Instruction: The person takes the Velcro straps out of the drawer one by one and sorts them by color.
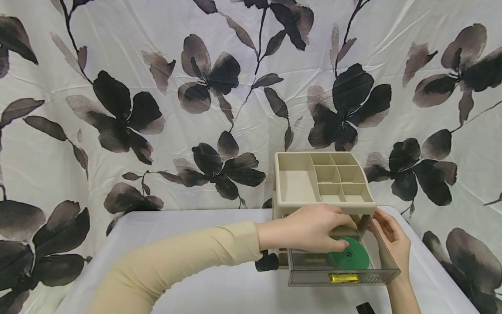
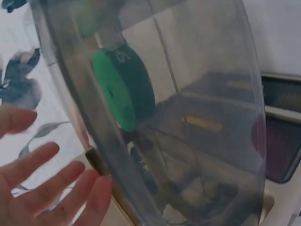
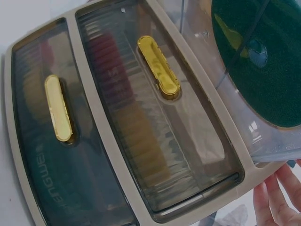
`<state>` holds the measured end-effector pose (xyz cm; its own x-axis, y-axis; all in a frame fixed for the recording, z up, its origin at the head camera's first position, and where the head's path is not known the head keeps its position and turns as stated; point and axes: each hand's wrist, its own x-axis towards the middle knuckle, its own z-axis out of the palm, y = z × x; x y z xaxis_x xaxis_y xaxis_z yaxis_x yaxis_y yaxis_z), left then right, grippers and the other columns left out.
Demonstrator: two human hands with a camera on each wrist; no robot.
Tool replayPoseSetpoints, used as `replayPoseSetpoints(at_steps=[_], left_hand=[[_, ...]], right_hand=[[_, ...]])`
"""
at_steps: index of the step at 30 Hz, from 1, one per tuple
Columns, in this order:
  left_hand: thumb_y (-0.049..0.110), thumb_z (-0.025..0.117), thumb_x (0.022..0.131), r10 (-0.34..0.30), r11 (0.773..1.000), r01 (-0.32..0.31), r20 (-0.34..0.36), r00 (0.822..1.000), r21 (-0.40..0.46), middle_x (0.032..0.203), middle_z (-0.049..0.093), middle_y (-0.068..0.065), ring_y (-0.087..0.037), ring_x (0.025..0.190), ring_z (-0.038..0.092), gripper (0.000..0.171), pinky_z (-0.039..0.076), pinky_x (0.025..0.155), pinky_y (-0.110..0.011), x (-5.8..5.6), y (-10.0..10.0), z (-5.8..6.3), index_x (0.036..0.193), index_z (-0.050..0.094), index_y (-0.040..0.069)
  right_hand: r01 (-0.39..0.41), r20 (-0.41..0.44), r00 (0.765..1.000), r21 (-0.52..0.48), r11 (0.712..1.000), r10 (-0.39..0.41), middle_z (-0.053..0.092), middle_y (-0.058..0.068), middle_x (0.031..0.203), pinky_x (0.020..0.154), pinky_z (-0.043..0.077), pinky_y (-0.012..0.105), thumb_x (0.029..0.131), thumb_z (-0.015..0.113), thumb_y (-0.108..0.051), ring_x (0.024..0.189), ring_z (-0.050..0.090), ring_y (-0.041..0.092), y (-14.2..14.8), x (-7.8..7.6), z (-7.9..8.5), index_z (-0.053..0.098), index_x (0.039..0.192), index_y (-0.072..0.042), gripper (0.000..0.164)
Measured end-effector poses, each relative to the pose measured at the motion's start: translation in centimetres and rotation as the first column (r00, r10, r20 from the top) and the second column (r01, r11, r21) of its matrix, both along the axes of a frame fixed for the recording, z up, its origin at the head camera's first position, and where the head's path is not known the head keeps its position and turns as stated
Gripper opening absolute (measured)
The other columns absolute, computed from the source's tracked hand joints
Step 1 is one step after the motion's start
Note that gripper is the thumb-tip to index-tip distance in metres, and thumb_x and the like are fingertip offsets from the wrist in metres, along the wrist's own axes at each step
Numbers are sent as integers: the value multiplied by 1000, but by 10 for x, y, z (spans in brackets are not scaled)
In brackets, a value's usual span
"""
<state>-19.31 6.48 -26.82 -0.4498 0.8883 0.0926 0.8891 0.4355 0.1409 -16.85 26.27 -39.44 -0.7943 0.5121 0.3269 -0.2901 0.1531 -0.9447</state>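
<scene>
A beige desktop organizer (image 1: 323, 206) has its top smoky see-through drawer (image 1: 341, 277) pulled out. Inside lies a green disc (image 1: 358, 258) with a small centre hole, perhaps a roll of tape or ribbon. My left hand (image 1: 310, 226) reaches over the drawer from the left, its thumb overlapping the disc in the head view. In the left wrist view its fingers (image 2: 70, 188) are spread and hold nothing, with the green disc (image 2: 124, 89) apart from them. My right hand (image 1: 396, 240) rests against the organizer's right side, extended fingers (image 3: 277, 197) at the frame's edge.
Two lower drawers with gold handles (image 3: 59, 108) are closed, with red, yellow and green items showing through. Small compartments (image 1: 339, 179) divide the organizer's top. It stands on a white-covered table (image 1: 219, 279) before a floral curtain (image 1: 157, 65).
</scene>
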Motion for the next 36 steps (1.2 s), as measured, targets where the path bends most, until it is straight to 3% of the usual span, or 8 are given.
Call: replayPoseSetpoints(at_steps=[6, 10, 14, 17, 25, 36], left_hand=[[37, 63, 91, -63, 987, 63, 7, 998, -148, 117, 60, 13, 1, 101, 54, 41, 46, 77, -15, -1, 4, 0, 131, 57, 31], [39, 63, 90, -101, 968, 90, -34, 994, -233, 121, 58, 13, 0, 103, 53, 44, 47, 74, -16, -2, 8, 0, 133, 54, 33], [42, 63, 90, -156, 938, 119, -89, 984, -325, 125, 53, 16, 0, 109, 50, 49, 47, 78, -16, -5, 15, -2, 137, 49, 36], [42, 63, 90, -209, 911, 164, -81, 975, -377, 130, 50, 16, 0, 116, 49, 53, 46, 85, -15, -8, 20, -4, 140, 45, 36], [44, 66, 88, -255, 880, 240, 17, 967, -409, 147, 39, 14, -1, 130, 42, 63, 40, 100, -15, -19, 30, -12, 144, 39, 37], [41, 67, 87, -274, 873, 275, 60, 960, -404, 150, 35, 13, 0, 132, 39, 69, 42, 94, -13, -22, 31, -24, 147, 33, 38]], right_hand=[[-5, -2, 1000, -39, 999, 5, 65, -16, 107, 81, 48, 5, 93, 58, -2, 100, 62, -5, -1, 0, 0, 59, 126, -3, 33], [-15, -15, 1000, -78, 997, 13, 65, -16, 107, 81, 48, 5, 93, 58, -1, 100, 61, -5, 0, 0, 2, 60, 125, -3, 33], [-23, -14, 1000, -82, 996, 22, 65, -15, 107, 81, 48, 6, 93, 58, -1, 100, 61, -4, 0, 1, 2, 60, 125, -4, 32], [-28, -9, 1000, -85, 996, 27, 64, -15, 107, 81, 48, 6, 93, 58, -1, 100, 61, -4, 0, 2, 1, 59, 125, -5, 32], [-16, 1, 1000, -76, 997, 16, 64, -16, 109, 81, 48, 5, 93, 58, -3, 100, 61, -5, -1, 1, 2, 59, 126, -4, 33], [-21, 3, 1000, -56, 998, 21, 64, -16, 108, 82, 48, 5, 94, 58, -4, 101, 61, -6, 0, 0, 2, 58, 127, -2, 33]])
